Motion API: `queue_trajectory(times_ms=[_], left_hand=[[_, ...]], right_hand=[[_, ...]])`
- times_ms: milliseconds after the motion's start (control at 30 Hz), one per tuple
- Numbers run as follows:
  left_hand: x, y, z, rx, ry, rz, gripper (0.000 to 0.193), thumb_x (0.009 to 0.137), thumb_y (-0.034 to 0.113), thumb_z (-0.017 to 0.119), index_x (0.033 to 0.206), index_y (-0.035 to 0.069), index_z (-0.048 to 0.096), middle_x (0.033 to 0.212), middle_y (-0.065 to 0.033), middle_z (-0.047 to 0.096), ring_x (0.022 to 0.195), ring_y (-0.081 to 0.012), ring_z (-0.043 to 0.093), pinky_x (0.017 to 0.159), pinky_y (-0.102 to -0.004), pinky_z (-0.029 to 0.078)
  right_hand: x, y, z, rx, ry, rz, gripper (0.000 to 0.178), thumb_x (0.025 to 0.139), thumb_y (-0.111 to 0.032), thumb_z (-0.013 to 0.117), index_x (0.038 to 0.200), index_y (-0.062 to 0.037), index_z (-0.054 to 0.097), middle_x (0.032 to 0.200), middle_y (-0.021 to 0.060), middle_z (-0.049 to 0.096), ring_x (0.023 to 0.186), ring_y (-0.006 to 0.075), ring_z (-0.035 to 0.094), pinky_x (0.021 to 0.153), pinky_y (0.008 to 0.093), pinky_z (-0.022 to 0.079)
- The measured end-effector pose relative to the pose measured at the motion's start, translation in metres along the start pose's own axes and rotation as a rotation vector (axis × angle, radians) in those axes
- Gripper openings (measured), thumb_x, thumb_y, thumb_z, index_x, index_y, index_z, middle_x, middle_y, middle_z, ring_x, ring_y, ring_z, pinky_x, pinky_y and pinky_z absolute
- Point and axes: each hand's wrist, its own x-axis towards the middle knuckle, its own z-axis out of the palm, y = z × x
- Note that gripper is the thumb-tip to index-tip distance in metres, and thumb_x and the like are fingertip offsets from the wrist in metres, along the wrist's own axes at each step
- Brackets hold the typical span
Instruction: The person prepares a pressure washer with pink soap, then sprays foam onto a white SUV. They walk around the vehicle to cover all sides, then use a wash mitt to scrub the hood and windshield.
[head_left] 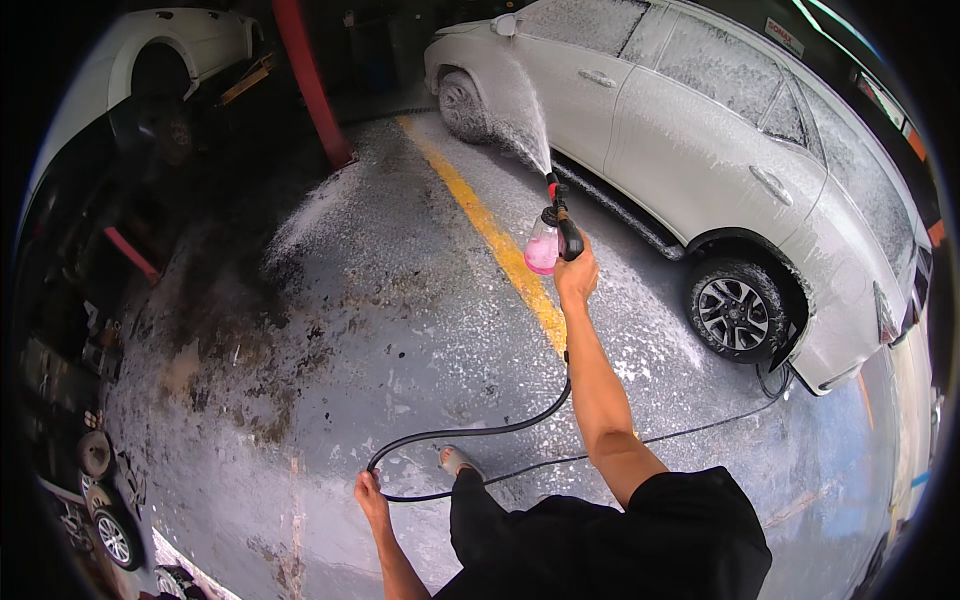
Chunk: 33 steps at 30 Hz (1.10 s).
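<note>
My right hand, arm stretched forward, is closed round the black handle of a foam spray gun. A clear bottle with pink liquid hangs beneath the gun. White foam fans out from its nozzle toward the front side of a white car, whose windows and panels are streaked with suds. Lower down on the left, my left hand is closed on a black hose, which loops across and rises toward my right forearm.
A red post stands at the upper left, near another white vehicle. Loose wheels lie at the lower left. A thin dark hose crosses the wet, foam-spotted floor, and a yellow line runs beside the car.
</note>
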Motion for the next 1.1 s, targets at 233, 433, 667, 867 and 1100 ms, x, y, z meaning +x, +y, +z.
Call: queue_trajectory(times_ms=[233,433,667,867,1100], left_hand=[[-0.121,0.031,0.066,0.260,-0.199,0.096,0.038,0.104,0.030,0.054,0.103,-0.006,0.067,0.088,-0.0076,0.064,0.082,-0.0166,0.055,0.074,-0.0322,0.044],[-0.227,0.039,0.109,0.344,-0.320,0.167,0.026,0.100,0.018,0.060,0.109,-0.004,0.070,0.103,-0.0206,0.071,0.098,-0.0318,0.066,0.088,-0.0389,0.050],[-0.365,0.033,0.126,0.395,-0.460,0.304,0.019,0.096,0.016,0.065,0.105,0.001,0.071,0.100,-0.0194,0.071,0.095,-0.0363,0.065,0.086,-0.0419,0.050],[-0.494,0.015,0.124,0.470,-0.578,0.254,0.020,0.094,0.022,0.069,0.106,0.006,0.072,0.103,-0.0104,0.071,0.103,-0.0299,0.062,0.099,-0.0431,0.037],[-0.610,0.005,0.158,0.551,-0.777,0.301,0.021,0.091,0.023,0.073,0.106,0.008,0.071,0.101,-0.0105,0.071,0.098,-0.0275,0.064,0.097,-0.0422,0.039]], right_hand=[[-0.008,0.146,-0.170,-0.053,0.024,-0.054,0.067,0.075,0.001,0.067,0.137,-0.0237,0.060,0.104,0.0239,0.072,0.101,0.0421,0.069,0.088,0.0498,0.054],[-0.037,0.240,-0.297,-0.139,-0.008,0.013,0.064,0.075,0.001,0.068,0.134,-0.0237,0.063,0.103,0.0234,0.072,0.101,0.0430,0.068,0.088,0.0498,0.054],[-0.125,0.333,-0.468,0.000,0.121,-0.078,0.059,0.075,0.003,0.066,0.131,-0.0168,0.065,0.106,0.0228,0.072,0.104,0.0391,0.069,0.089,0.0444,0.054],[-0.179,0.395,-0.623,0.059,0.123,-0.083,0.058,0.073,0.011,0.063,0.129,-0.0037,0.065,0.110,0.0148,0.074,0.104,0.0238,0.071,0.093,0.0329,0.051],[-0.215,0.459,-0.786,0.047,0.010,0.081,0.053,0.072,0.011,0.062,0.124,-0.0011,0.067,0.107,0.0164,0.074,0.104,0.0257,0.071,0.094,0.0323,0.051]])
